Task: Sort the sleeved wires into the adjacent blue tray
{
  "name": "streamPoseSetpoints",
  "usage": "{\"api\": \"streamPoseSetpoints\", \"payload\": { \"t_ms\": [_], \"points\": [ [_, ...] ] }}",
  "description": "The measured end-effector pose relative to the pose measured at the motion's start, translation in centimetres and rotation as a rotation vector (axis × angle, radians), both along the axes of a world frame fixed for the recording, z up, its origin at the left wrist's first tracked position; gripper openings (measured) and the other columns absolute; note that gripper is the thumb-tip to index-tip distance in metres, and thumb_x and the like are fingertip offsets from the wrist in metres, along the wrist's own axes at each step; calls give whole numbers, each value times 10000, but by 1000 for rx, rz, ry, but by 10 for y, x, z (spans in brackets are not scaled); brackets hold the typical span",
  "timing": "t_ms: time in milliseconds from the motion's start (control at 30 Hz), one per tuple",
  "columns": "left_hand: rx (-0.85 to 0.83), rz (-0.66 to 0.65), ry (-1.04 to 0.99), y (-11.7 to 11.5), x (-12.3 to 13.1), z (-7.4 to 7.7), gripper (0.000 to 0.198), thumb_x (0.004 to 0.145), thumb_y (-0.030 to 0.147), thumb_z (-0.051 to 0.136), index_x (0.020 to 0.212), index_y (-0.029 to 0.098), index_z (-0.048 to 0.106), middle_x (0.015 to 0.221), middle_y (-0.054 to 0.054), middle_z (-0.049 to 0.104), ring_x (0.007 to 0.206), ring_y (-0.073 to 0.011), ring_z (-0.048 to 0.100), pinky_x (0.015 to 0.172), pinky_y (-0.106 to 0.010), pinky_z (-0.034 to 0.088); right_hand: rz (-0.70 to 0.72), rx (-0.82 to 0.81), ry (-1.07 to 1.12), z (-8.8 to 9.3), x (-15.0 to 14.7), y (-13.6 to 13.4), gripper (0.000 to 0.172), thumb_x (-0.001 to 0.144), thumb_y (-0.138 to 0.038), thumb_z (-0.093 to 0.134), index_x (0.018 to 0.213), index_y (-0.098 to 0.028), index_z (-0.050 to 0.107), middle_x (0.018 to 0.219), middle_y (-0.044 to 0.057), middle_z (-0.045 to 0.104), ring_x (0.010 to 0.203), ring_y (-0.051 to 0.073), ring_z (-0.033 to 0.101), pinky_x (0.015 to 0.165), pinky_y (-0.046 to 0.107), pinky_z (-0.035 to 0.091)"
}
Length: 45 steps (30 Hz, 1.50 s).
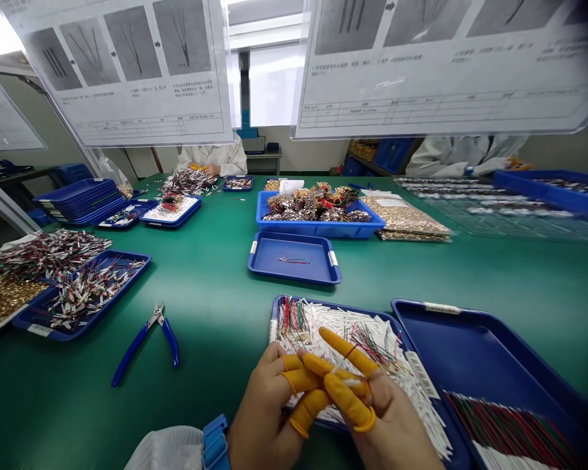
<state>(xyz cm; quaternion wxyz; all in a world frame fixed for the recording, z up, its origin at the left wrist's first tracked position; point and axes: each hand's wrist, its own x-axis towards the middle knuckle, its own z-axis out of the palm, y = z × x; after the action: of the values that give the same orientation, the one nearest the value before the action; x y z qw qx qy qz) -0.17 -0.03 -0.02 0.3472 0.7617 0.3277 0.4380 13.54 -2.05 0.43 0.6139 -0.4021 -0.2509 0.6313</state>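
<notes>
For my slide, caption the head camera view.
Left hand and right hand in yellow finger cots pinch wire over blue tray.

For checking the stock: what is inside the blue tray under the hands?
The blue tray holds many white-sleeved wires with red and green ends. Beneath the left hand and right hand it is covered, not visible.

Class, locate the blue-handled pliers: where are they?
In the head view, the blue-handled pliers lie on the green workbench, left of the person's left hand.
</notes>
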Motion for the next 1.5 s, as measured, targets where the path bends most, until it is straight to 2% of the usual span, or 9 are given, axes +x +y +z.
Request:
{"api": "streamPoseSetpoints", "payload": {
  "t_ms": [167, 367, 433, 700, 867, 1100, 1233, 1333, 1500],
  "points": [
    [-8, 42, -1, 0, 1, 1, 206, 932, 305, 521, 842, 191, 668, 885, -77, 694, 836, -214, 575, 845, -382, 429, -33, -3, 47, 6, 7, 1, 485, 682, -312, 805, 1135, -295, 631, 1072, 69, 753, 1025, 244, 678, 904, 361, 517],
    [26, -12, -15, -1, 1, -4, 281, 942, 361, 486, 870, 178, 687, 849, -103, 702, 771, -218, 548, 719, -366, 460, -35, -23, -28, 2, 0, -1, 797, 608, -340, 851, 1311, -227, 492, 844, 99, 792, 858, 307, 730, 778, 433, 572],
    [30, -25, -18, 0, 1, -3, 327, 954, 386, 450, 864, 180, 687, 824, -105, 701, 766, -219, 554, 712, -366, 464, -12, -7, -67, 3, -4, -3, 828, 623, -379, 834, 1348, -225, 463, 883, 104, 788, 876, 304, 724, 772, 418, 572],
    [0, -13, -18, 1, 2, 3, 427, 959, 432, 413, 687, 178, 623, 737, -97, 687, 745, -216, 553, 670, -342, 454, 108, 40, -114, 5, 1, -6, 590, 717, -448, 746, 1257, -300, 562, 1185, 103, 699, 1020, 271, 672, 836, 388, 546],
    [54, 27, 15, 0, 2, 1, 424, 965, 427, 399, 700, 179, 618, 677, -77, 655, 683, -199, 523, 639, -333, 441, -26, -40, -82, 2, 4, -3, 518, 701, -299, 796, 1176, -250, 594, 1041, 99, 760, 934, 254, 715, 812, 375, 573],
    [228, 47, 192, -1, 2, -2, 321, 954, 263, 360, 813, 147, 624, 747, -123, 663, 687, -221, 530, 657, -363, 454, 17, 20, -197, 6, -3, -5, 345, 618, -350, 835, 941, -258, 756, 951, 83, 782, 893, 290, 722, 822, 410, 570],
    [373, 69, 345, -1, 1, -6, 294, 896, 181, 346, 732, 154, 589, 688, -125, 635, 636, -222, 509, 647, -382, 455, 5, 48, -298, 7, 0, -3, 219, 625, -369, 822, 814, -264, 786, 910, 69, 788, 886, 285, 720, 857, 395, 553],
    [448, 85, 336, 0, 1, -6, 319, 894, 181, 317, 672, 177, 546, 639, -108, 605, 603, -211, 489, 646, -379, 458, 2, 46, -325, 5, 2, -2, 207, 612, -380, 826, 785, -272, 789, 863, 54, 791, 862, 275, 720, 823, 355, 566],
    [385, 62, 227, 0, 1, -2, 344, 900, 208, 312, 622, 186, 513, 593, -92, 560, 597, -203, 471, 566, -330, 425, -13, 36, -333, 3, 6, -2, 192, 578, -372, 849, 731, -279, 781, 798, 29, 784, 808, 260, 713, 786, 331, 570]
  ]
}}
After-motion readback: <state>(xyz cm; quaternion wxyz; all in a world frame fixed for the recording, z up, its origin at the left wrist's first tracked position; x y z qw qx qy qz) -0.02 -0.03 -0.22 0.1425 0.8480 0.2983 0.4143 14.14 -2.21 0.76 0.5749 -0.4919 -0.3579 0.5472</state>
